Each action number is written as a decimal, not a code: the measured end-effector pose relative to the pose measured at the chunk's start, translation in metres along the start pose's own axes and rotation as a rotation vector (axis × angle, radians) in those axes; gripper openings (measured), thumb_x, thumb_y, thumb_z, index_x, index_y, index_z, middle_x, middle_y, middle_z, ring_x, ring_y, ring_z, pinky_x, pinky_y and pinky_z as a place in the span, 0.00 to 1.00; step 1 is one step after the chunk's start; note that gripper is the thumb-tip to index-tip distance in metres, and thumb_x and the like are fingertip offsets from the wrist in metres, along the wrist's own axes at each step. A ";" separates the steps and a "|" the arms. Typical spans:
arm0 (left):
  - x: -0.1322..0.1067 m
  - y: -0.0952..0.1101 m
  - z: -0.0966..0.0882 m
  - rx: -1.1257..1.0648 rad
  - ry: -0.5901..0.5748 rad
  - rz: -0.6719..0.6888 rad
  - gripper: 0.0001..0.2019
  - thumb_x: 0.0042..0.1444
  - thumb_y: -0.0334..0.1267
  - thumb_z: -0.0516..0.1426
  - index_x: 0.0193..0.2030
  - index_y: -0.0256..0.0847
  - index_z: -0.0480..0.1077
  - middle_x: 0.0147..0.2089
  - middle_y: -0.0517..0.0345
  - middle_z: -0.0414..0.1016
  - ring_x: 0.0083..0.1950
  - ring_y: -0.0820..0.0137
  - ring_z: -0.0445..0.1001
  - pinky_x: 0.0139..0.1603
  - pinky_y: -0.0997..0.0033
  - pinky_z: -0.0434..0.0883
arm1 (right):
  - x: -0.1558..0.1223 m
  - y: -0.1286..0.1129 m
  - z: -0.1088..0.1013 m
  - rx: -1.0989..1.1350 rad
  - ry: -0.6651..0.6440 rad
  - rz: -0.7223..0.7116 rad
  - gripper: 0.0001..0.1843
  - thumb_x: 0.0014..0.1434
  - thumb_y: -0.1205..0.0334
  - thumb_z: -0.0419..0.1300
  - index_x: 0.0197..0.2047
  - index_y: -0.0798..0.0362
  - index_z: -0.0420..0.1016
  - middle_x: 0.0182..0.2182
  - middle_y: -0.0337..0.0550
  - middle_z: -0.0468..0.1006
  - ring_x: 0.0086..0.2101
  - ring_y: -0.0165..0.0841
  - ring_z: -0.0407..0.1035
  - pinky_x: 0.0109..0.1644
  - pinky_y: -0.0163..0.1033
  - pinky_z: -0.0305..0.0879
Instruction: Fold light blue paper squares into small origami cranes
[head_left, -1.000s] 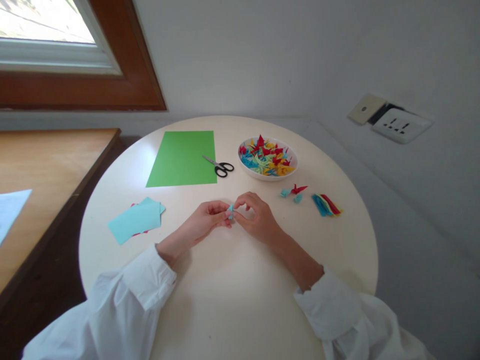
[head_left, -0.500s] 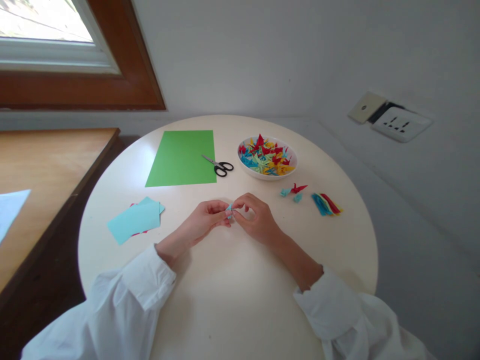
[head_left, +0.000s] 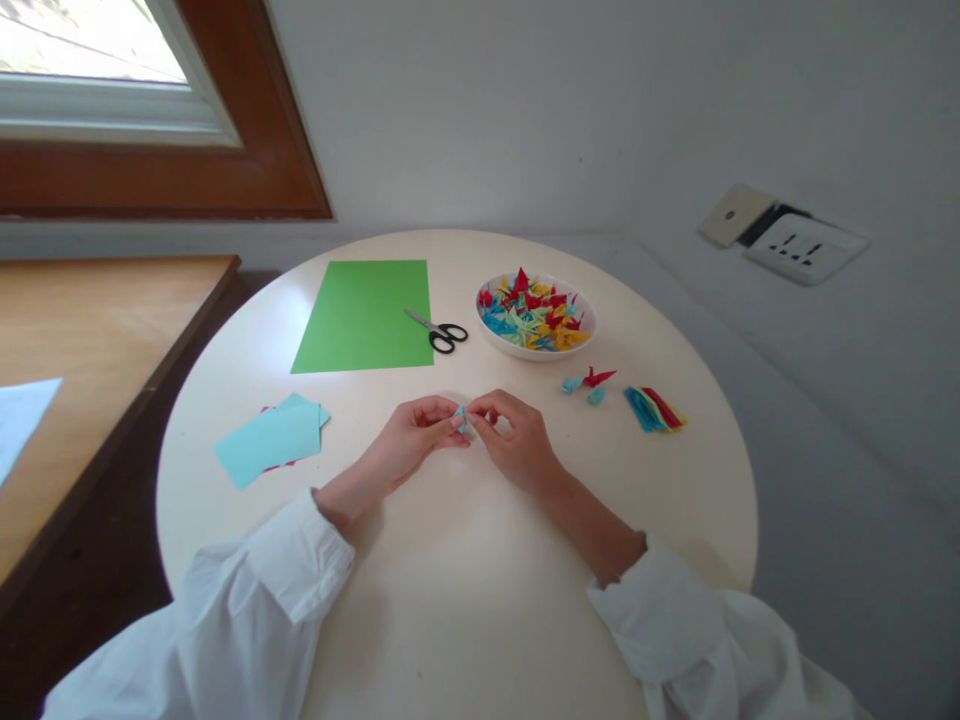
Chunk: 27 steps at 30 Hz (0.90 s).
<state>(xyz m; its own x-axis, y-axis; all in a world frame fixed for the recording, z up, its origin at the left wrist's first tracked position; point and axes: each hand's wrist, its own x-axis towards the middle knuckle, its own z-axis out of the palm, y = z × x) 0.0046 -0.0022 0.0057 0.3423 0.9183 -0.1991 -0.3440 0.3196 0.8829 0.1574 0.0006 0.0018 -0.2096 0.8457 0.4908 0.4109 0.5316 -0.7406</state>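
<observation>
A small folded piece of light blue paper is pinched between my two hands above the middle of the round table. My left hand grips it from the left between thumb and fingers. From the right, the thumb and index finger of my right hand close on its edge; fingers hide much of its shape. To the right of my right hand lie a small red paper crane and two little light blue folded papers, one of them a folded blue piece.
Behind my hands are a green sheet, black-handled scissors partly on it, and a white bowl of colourful paper cranes. Light blue and red sheets lie left. Folded coloured strips lie right, on the white table.
My right hand has shifted very slightly to the right, its fingertips at the blue paper's right edge, and more of the paper shows. The other things have stayed in place.
</observation>
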 end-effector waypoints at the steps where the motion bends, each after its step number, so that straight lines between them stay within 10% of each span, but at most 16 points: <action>1: 0.000 0.000 0.001 -0.002 0.011 0.006 0.11 0.40 0.37 0.65 0.30 0.34 0.72 0.29 0.58 0.74 0.31 0.75 0.72 0.37 0.73 0.71 | 0.000 0.000 0.000 -0.002 0.005 0.005 0.03 0.53 0.67 0.56 0.28 0.52 0.69 0.25 0.38 0.74 0.25 0.28 0.66 0.30 0.34 0.62; 27: -0.005 0.005 0.008 0.094 0.120 0.111 0.11 0.41 0.40 0.64 0.29 0.37 0.69 0.25 0.63 0.68 0.28 0.78 0.66 0.33 0.77 0.63 | -0.001 -0.005 0.001 -0.004 0.069 -0.017 0.03 0.54 0.66 0.55 0.29 0.51 0.69 0.25 0.38 0.74 0.26 0.29 0.67 0.31 0.35 0.63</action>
<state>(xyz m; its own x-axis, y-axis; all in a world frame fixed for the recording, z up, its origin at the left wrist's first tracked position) 0.0078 -0.0064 0.0144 0.1981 0.9698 -0.1424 -0.2891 0.1966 0.9369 0.1550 -0.0031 0.0046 -0.1556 0.8311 0.5340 0.4114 0.5459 -0.7298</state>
